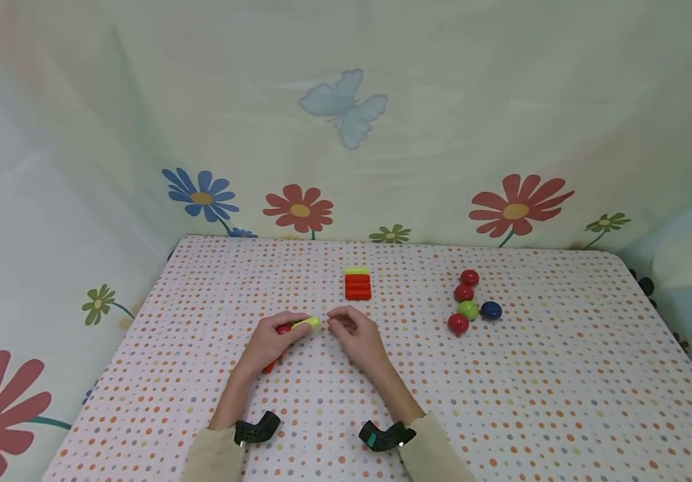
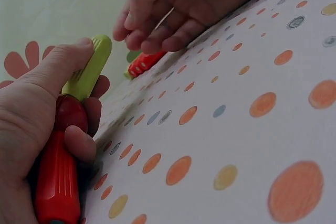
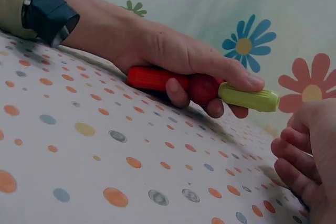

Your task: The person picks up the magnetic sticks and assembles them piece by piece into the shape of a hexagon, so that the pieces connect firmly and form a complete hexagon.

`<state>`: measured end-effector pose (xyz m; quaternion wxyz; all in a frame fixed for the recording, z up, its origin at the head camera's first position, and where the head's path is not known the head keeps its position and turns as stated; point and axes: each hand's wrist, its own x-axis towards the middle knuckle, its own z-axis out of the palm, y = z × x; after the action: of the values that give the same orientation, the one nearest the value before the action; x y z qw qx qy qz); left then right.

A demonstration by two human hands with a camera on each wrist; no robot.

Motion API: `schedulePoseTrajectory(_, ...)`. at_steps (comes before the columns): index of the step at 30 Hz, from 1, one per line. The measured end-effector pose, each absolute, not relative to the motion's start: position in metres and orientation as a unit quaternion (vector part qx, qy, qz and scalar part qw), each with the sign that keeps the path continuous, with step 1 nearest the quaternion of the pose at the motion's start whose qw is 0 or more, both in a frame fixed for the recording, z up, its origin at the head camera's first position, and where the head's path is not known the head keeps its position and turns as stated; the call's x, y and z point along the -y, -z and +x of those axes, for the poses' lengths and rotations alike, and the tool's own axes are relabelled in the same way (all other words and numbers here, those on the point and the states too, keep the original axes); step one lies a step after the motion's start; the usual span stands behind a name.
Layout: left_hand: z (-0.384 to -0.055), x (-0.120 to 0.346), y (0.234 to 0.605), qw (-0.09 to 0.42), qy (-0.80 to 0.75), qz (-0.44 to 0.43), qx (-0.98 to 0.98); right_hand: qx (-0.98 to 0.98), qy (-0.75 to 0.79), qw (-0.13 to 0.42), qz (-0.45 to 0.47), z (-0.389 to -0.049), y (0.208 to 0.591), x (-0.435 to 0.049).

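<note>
My left hand (image 1: 270, 343) grips a short chain of toy pieces: a red stick (image 2: 58, 182), a red ball (image 3: 203, 88) and a yellow-green stick (image 3: 249, 97). They lie end to end, the ball in the middle, and the fingers partly cover them. The thumb presses along the yellow-green stick, whose free end points toward the right hand. A small gap away, my right hand (image 1: 359, 336) has loosely bent fingers (image 2: 152, 32) and nothing visible between them.
Beyond the hands lies a row of sticks (image 1: 358, 286), several red and one yellow-green. To the right sit several balls: red (image 1: 458, 324), green (image 1: 468, 310) and dark blue (image 1: 491, 310). A dotted cloth (image 1: 539, 402) covers the table; a flowered curtain hangs behind.
</note>
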<state>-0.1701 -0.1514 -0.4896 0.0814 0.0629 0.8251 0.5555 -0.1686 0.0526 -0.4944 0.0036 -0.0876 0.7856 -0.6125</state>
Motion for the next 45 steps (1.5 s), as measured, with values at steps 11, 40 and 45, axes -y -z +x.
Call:
schedulePoseTrajectory(11,-0.173,0.152,0.499,0.079,-0.564,0.071,-0.819,-0.851,0.398,-0.268,-0.215,-0.163,0.501,-0.110)
schedulePoseTrajectory(40,-0.165,0.148,0.489,0.095,-0.550,0.027,-0.829,-0.909,0.350,-0.161,0.161,-0.165,0.495,-0.272)
schedulePoseTrajectory(45,-0.167,0.149,0.492,0.101,-0.555,0.025,-0.825,-0.908,0.349,-0.164,0.162,-0.165,0.494,-0.271)
